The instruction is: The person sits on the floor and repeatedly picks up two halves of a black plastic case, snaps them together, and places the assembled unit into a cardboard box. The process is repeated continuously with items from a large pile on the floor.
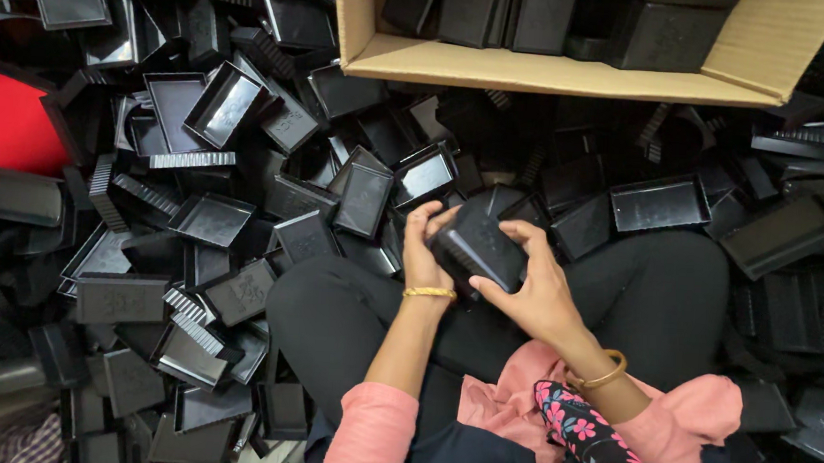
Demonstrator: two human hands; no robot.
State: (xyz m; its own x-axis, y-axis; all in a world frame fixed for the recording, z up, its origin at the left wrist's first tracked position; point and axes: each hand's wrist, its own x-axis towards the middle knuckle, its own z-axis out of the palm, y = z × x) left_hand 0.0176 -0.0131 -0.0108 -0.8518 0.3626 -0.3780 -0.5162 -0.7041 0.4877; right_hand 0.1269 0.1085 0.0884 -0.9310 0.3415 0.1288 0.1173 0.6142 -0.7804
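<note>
Fingers of left hand (422, 251) and right hand (533, 290) grasp one black rectangular plastic case (479, 244), centre frame, between both palms; loose black plastic trays (215, 219) heaped upper left; cardboard box (533, 71) above.

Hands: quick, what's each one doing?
Left hand: closed on the black plastic box.
Right hand: closed on the same box.

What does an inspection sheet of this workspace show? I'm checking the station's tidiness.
Surface: floor hidden under heaped black plastic trays.
Job's things: black rectangular plastic case, held over the lap.
Clutter: loose trays and ribbed black plastic strips all around.
Grips: left hand and right hand both closed on the case.
Cables: nothing seen.
Surroundings: open brown cardboard box holding black parts; red object at left.
</note>
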